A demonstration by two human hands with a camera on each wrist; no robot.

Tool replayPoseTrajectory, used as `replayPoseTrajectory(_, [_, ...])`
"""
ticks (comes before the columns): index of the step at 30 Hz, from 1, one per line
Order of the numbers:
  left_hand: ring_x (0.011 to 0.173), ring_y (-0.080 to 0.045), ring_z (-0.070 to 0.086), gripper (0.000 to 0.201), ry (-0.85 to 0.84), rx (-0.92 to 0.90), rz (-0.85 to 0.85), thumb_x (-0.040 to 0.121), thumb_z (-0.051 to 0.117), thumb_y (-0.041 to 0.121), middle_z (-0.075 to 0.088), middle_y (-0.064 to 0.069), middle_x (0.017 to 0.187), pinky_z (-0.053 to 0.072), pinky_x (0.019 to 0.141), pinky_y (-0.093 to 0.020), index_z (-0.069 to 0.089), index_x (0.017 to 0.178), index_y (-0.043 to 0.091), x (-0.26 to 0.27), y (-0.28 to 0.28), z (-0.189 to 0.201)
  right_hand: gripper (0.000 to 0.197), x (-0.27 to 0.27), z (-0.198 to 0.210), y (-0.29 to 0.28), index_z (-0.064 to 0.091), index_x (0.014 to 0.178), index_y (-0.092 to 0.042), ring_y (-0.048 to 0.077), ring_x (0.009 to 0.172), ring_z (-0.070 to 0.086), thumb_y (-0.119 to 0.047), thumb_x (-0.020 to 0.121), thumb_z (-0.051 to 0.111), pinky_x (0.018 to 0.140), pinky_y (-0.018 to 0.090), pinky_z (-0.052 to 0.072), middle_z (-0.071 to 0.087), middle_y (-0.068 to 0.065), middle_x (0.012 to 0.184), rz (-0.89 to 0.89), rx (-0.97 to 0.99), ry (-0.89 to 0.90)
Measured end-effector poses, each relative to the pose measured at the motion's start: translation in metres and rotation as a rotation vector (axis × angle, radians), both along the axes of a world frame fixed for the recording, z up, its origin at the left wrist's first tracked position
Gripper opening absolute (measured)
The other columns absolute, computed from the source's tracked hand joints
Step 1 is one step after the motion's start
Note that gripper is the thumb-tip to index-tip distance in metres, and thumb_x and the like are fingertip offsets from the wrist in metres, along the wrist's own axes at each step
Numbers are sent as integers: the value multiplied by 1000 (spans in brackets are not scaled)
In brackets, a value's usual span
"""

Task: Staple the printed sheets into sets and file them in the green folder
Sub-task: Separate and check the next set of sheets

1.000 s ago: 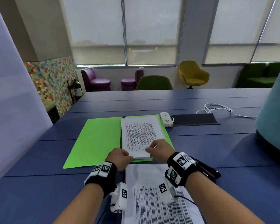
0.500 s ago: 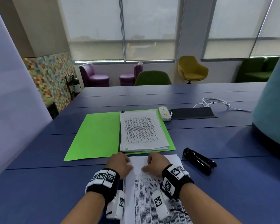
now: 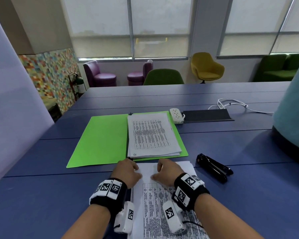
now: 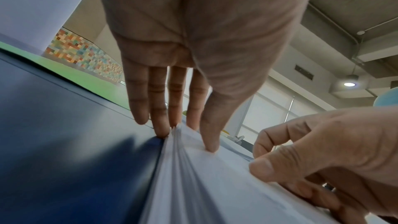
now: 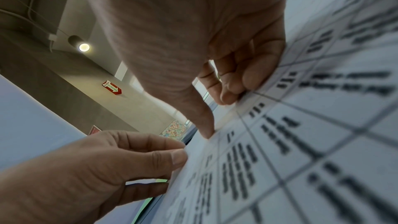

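Nearest: a loose stack of white printed sheets (image 3: pixel 164 200), flat on the blue worktop (image 3: pixel 41 195), gridded tables of small black text on the top page, too blurred to read in any view. Both hands at the stack's far end. Left hand (image 3: pixel 127 171) with fingers straight and pointing down, fingertips (image 4: pixel 161 130) against the stack's left edge where the layers fan, thumb pressing on the top sheet. Right hand (image 3: pixel 167 171) with thumb tip pressing the top page and fingers curled onto the paper beyond it; whether a sheet is actually pinched, cannot tell.

Handling, as a judgement: thin, light, limp paper, slippery sheet on sheet, easily creased; best squared by the edges, then taken at a corner with thumb above and fingers beneath, so that only the wanted sheets lift.

Just right of the stack: a black metal stapler (image 3: pixel 213 169), lying apart from both hands, no brand legible.

Just beyond the stack: an open bright green card folder (image 3: pixel 100 140), with a stapled-looking pile of printed sheets (image 3: pixel 152 135) on its right half; a small handwritten mark near the pile's near left corner, seemingly "01" or "10" reversed.

Beyond the folder: a white power strip (image 3: pixel 176 115) beside a black cable-tray lid (image 3: pixel 207 114).

On a far wall in the right-wrist view: a red arrow sign (image 5: pixel 112 87) reading "FIRE".
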State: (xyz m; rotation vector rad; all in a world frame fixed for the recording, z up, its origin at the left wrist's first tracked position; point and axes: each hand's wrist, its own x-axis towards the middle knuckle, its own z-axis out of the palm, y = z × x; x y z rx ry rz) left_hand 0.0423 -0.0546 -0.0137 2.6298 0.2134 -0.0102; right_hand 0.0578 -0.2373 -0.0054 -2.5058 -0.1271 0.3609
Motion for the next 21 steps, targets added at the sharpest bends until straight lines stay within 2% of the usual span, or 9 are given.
replayPoseTrajectory(4, [108,-16,54,37,7,55,-49,78,74,40,50,3,119,48,96,-32,64,107,19,-3,-4,0,35,0,0,-1,57,97,-19,17,87,61,-38,74,73,77,32,52,60,-6,92,-8,-5,-2])
replayPoseTrajectory(7, [112,-17,52,36,-15,56,-82,80,73,39,51,4,122,46,99,-34,67,108,18,-3,-4,0,39,1,-1,-2,55,105,-23,15,84,61,-39,75,73,77,31,52,58,-9,91,4,8,-6])
replayPoseTrajectory(9, [106,-16,57,33,-16,52,-82,81,73,38,58,4,119,48,95,-32,69,106,19,-3,-4,2,45,1,-1,-3,56,115,-30,15,90,62,-40,76,74,80,28,51,61,-7,106,35,6,-10])
replayPoseTrajectory(12, [100,-16,61,28,-12,78,-88,81,72,36,64,4,113,50,89,-28,69,105,21,-6,-5,6,51,1,0,-2,57,125,-35,14,101,61,-41,77,73,83,25,48,56,-7,130,75,-9,-7])
replayPoseTrajectory(14, [100,-16,60,26,-19,107,-100,81,72,37,64,5,113,50,88,-29,68,103,24,-8,-6,8,52,2,2,0,56,126,-35,16,112,58,-42,77,73,87,26,47,56,-6,132,100,-46,-11])
replayPoseTrajectory(16, [106,-15,58,30,-17,134,-121,80,72,39,61,8,120,49,93,-31,66,107,27,-10,-7,7,51,3,4,2,55,123,-33,17,112,58,-41,77,73,88,28,49,59,-5,128,115,-86,-16])
replayPoseTrajectory(19, [117,-14,54,50,23,136,-145,77,73,46,54,8,130,45,102,-37,60,123,30,-9,-7,5,46,6,7,4,53,117,-30,17,105,57,-37,76,74,87,29,50,60,-5,122,128,-114,-36])
replayPoseTrajectory(21, [121,-16,51,59,53,160,-142,76,72,51,51,6,133,43,105,-40,57,129,30,-8,-7,5,47,8,5,5,54,117,-28,18,113,53,-35,75,75,90,31,48,54,-4,125,140,-117,-60])
